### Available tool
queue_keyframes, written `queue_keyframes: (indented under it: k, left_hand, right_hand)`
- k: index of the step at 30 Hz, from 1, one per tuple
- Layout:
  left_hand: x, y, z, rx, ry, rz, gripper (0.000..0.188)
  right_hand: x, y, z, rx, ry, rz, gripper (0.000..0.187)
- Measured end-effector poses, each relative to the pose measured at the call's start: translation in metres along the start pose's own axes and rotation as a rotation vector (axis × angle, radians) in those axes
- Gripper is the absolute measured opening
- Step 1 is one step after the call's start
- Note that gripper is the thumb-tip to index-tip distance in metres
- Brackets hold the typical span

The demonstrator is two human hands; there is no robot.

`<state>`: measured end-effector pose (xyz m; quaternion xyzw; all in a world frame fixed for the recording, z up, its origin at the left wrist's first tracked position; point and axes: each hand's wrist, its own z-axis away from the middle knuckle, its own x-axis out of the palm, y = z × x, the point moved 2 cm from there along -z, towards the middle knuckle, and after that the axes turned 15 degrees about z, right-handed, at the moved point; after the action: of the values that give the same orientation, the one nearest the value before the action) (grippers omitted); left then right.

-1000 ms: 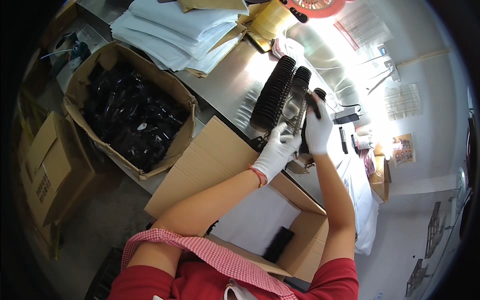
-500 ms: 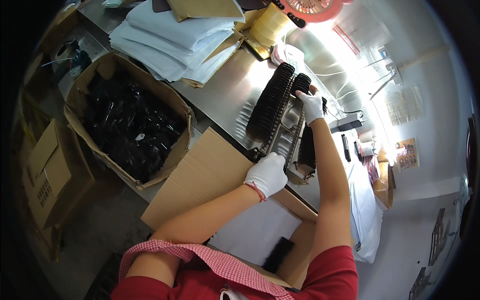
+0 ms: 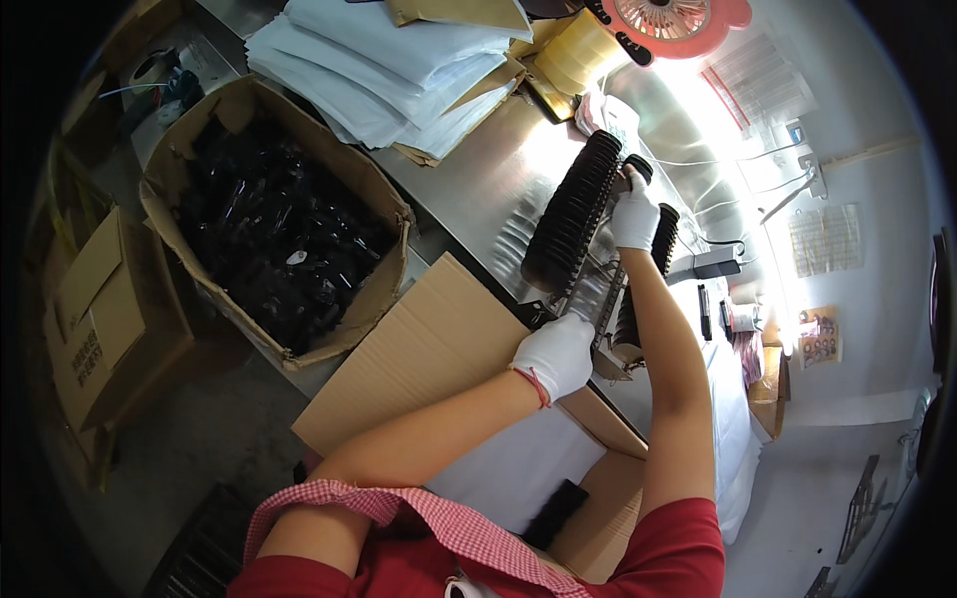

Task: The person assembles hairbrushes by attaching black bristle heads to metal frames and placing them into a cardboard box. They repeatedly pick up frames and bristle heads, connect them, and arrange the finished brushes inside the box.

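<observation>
My left hand (image 3: 555, 354), in a white glove with bare arm and red wrist cord, closes around the near end of a metal rack (image 3: 591, 301); its fingertips are partly hidden. Along the rack's left side runs a long row of black ribbed pieces (image 3: 570, 214), packed close together. A second row (image 3: 665, 234) lies on the right, partly behind my arm. My right hand (image 3: 635, 211), also white-gloved with bare fingertips, is closed on a few black pieces (image 3: 638, 167) at the rack's far end.
A steel table (image 3: 469, 194) carries white sacks (image 3: 369, 65), yellow tape rolls (image 3: 583, 50) and a pink fan (image 3: 668, 20). At left, a carton (image 3: 401, 249) holds black plastic-wrapped items. Near me, an open cardboard box (image 3: 419, 349) contains a white sheet and a black fuzzy piece (image 3: 554, 513).
The view has shifted, so everything sits further right. My right hand has drawn its fingers together at the far end of the rack. My left hand stays at the near end.
</observation>
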<state>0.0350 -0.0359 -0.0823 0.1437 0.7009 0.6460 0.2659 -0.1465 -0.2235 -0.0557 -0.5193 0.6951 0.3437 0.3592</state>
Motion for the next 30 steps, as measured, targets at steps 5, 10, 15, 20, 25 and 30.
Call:
queue_keyframes:
  k: [5,10,15,20,25,30]
  left_hand:
    - [-0.009,0.026,-0.005,-0.103,0.163,0.937,0.056]
    - [-0.015,0.039,-0.014,-0.144,0.433,1.522,0.05]
    - [-0.014,0.046,0.0,-0.272,0.263,1.048,0.025]
    - [0.006,0.011,0.009,0.04,0.14,0.246,0.031]
    - [0.005,0.005,0.008,0.052,0.157,0.14,0.033]
    - [0.007,0.002,0.007,0.029,0.23,0.197,0.032]
  right_hand:
    - [-0.103,-0.002,0.044,-0.023,0.007,-0.41,0.034]
    - [-0.173,-0.029,0.122,-0.61,-0.276,-0.585,0.059]
    - [-0.086,0.031,0.051,-0.01,-0.331,-0.676,0.035]
    - [0.05,0.058,-0.042,0.417,-0.116,-0.873,0.067]
    - [0.07,0.023,-0.053,0.318,-0.143,-0.957,0.044]
    - [0.04,-0.012,-0.042,0.054,0.117,-0.223,0.031]
